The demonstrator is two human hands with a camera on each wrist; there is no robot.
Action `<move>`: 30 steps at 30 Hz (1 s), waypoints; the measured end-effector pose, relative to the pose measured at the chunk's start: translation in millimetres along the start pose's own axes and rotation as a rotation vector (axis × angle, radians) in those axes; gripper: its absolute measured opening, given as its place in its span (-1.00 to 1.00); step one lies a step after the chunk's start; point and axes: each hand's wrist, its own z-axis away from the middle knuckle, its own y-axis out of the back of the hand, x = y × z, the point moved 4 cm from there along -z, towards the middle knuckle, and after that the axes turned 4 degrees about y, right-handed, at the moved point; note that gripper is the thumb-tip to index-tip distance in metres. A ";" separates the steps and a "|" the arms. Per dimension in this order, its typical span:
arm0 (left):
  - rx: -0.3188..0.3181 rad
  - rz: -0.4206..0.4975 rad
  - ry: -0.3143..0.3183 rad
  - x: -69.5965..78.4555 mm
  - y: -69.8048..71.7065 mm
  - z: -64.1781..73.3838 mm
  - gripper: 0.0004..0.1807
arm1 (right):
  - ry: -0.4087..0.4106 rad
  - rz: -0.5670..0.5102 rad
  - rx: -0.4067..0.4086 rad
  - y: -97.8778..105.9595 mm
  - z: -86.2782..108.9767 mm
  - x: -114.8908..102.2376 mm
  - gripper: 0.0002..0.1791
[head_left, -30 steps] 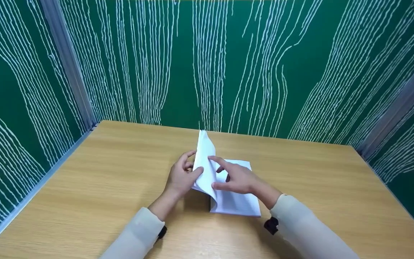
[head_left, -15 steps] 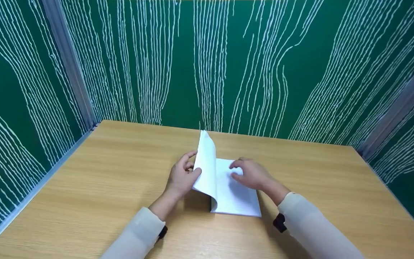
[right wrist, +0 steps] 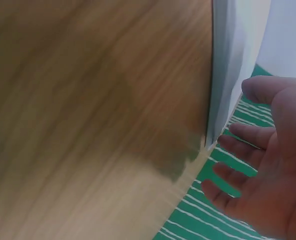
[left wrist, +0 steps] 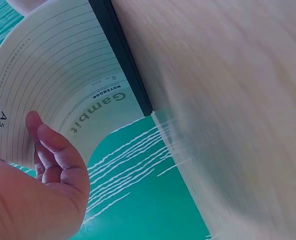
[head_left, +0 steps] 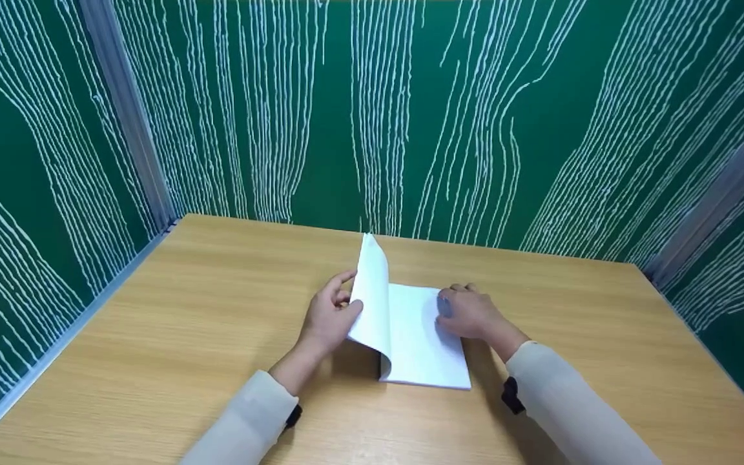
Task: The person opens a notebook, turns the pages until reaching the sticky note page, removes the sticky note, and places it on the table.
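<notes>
One notebook (head_left: 420,355), wooden table (head_left: 165,349), green walls (head_left: 320,148)

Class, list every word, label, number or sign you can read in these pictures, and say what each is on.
"Gambit": on the lifted cover of the notebook.
"NOTEBOOK": same cover, beside "Gambit".
"A5": same cover, near its edge.
Too blurred or small to read surely: the characters beside "A5", the tiny row of print along the edge, and the marks above "NOTEBOOK".
</notes>
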 end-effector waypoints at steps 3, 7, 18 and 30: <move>0.001 0.004 0.006 -0.6 -0.3 0.6 -0.47 | -0.012 0.000 -0.027 -3.4 -0.5 5.0 -0.34; 0.002 0.011 0.006 -0.9 -0.6 0.6 -0.48 | -0.029 -0.011 -0.048 -6.1 -1.3 9.2 -0.30; 0.008 0.008 -0.001 0.1 -0.2 1.1 -0.48 | -0.060 -0.012 -0.063 -10.5 -2.0 14.5 -0.26; -0.016 -0.003 -0.003 24.8 4.5 14.3 -0.49 | -0.038 0.000 -0.016 -15.0 -5.0 16.4 -0.38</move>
